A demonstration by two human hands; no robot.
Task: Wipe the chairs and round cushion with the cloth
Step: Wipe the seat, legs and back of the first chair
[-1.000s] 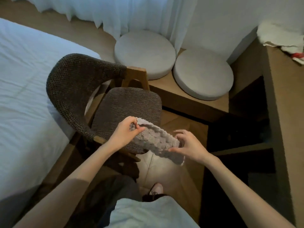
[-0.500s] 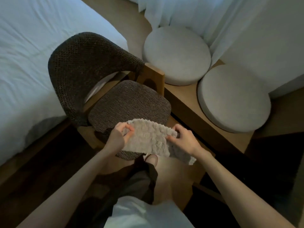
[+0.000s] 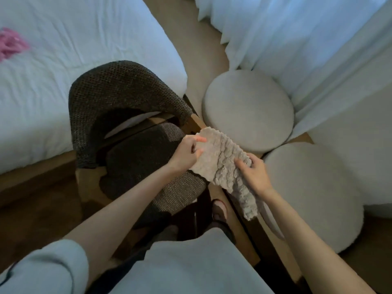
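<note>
A bed point(image 3: 63, 85) with a creased white sheet filled the upper left, and a blurred pink thing point(image 3: 10, 44) lay on it at the left edge. White curtains point(image 3: 297, 35) hung at the upper right, beside a pale floor strip point(image 3: 191, 39) that ran along the bed. Dark wooden floor point(image 3: 31, 209) showed below the bed's edge.

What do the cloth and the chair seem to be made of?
Cloth: probably soft microfibre or chenille, matte beige, with bumpy tufted rows.
Chair: dark brown coarse fabric on back and seat, its weave plainly visible; the frame looks like smooth light wood.
</note>
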